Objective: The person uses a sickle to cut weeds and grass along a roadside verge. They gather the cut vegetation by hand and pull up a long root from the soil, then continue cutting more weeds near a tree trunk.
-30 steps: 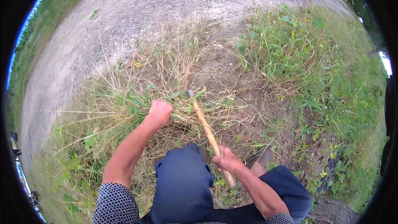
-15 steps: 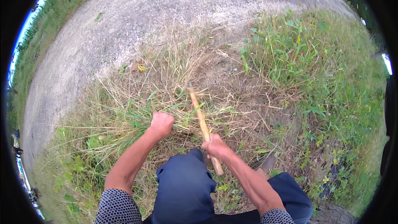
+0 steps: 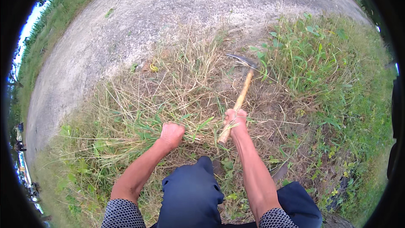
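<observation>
My right hand (image 3: 236, 119) is wrapped round the lower part of a sickle's pale wooden handle (image 3: 244, 91). The sickle's dark curved blade (image 3: 242, 60) points left, just above dry stalks and bare soil, at the edge of a standing green clump. My left hand (image 3: 172, 134) is closed in a fist round a bunch of long grass (image 3: 139, 131), green and straw-coloured, whose stems spread out to the left. Between my hands lie loose dry stalks and a few green blades.
Tall green grass and weeds (image 3: 312, 55) stand to the right. A gravel path (image 3: 147, 12) curves across the far side and left. A yellow leaf (image 3: 153, 68) lies near its edge. My bent knee (image 3: 190, 194) in dark trousers is close below my hands.
My right hand has moved forward and to the right with the sickle, whose blade now shows clearly near the green clump. My left hand keeps its grip on the grass, nearly in place.
</observation>
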`<state>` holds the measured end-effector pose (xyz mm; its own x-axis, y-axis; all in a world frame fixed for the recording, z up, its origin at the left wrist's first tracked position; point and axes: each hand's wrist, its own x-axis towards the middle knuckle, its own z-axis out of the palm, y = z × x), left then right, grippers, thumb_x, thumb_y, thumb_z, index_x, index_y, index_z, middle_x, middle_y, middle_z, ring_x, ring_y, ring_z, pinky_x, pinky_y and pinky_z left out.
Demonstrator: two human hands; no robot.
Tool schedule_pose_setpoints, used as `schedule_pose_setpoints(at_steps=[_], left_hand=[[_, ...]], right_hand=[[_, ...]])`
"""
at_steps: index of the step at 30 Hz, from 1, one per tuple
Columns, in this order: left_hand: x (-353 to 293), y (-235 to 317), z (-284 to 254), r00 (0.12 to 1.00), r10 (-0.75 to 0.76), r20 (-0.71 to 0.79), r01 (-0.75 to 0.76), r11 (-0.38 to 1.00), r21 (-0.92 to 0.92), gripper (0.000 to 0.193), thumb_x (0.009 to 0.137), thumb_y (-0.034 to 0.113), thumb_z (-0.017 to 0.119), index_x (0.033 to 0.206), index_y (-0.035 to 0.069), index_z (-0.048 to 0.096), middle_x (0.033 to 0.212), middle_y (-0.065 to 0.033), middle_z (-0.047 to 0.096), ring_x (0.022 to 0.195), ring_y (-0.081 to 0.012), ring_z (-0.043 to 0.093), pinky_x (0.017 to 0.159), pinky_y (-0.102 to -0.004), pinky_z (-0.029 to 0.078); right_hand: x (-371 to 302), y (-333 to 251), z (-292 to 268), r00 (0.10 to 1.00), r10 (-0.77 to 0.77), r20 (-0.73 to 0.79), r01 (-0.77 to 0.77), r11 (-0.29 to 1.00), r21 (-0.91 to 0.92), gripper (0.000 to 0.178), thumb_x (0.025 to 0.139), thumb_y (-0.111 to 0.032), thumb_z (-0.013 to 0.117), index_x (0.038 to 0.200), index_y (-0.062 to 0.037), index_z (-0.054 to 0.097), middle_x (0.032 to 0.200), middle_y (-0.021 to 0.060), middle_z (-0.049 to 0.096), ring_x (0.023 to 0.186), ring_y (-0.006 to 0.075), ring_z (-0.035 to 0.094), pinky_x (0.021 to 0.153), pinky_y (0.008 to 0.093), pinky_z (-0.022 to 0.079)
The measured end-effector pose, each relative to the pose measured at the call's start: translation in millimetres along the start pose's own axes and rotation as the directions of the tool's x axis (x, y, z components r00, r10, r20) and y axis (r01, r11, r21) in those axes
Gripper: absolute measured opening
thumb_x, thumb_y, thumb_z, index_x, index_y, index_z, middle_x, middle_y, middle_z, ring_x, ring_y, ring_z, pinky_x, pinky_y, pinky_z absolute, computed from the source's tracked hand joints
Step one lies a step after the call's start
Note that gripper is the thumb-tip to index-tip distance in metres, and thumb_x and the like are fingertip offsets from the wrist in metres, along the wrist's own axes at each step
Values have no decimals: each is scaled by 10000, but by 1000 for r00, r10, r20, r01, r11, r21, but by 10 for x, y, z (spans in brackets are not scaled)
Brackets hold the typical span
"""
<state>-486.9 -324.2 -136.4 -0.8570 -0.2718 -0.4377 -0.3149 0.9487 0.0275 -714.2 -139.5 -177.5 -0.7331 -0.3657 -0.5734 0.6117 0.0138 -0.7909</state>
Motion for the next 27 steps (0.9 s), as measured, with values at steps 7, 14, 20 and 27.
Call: schedule_pose_setpoints(at_steps=[7, 14, 20, 27], left_hand=[[-387, -192, 193, 989, -5, 150, 10, 999, -33, 177, 813, 145, 725, 969, 67, 756, 890, -182, 774, 896, -375, 773, 794, -539, 597], [-536, -275, 565, 990, -15, 138, 17, 1000, -17, 389, 780, 126, 722, 1162, 54, 724, 854, -177, 759, 872, -389, 751, 748, -533, 581], [-321, -89, -3, 991, -110, 72, 108, 994, 37, 753, 869, 94, 705, 1589, 43, 488, 1311, -265, 680, 1260, -392, 621, 960, -509, 514], [150, -468, 3, 990, -46, -134, 62, 992, 114, 1022, 791, 172, 776, 1685, -19, 320, 1673, -375, 363, 1584, -525, 331, 1268, -581, 363]], right_hand=[[-1345, -401, 118, 541, 701, 464, 46, 527, -849, 341, 893, 2, 701, 1196, 30, 549, 881, 84, 593, 610, 133, 576, 491, 273, 535], [-947, -402, -177, 863, 409, 298, -148, 768, -623, 211, 881, 2, 625, 1077, 14, 548, 809, 63, 588, 585, 152, 580, 476, 313, 522], [-1145, -144, 44, 773, 525, 356, -52, 611, -790, 261, 936, -80, 677, 1148, 35, 575, 826, 66, 586, 692, 194, 631, 567, 366, 522], [-1723, -598, -504, 673, 672, 309, 78, 351, -933, 432, 951, -106, 677, 1331, 53, 546, 925, 164, 656, 740, 224, 679, 630, 403, 561]])
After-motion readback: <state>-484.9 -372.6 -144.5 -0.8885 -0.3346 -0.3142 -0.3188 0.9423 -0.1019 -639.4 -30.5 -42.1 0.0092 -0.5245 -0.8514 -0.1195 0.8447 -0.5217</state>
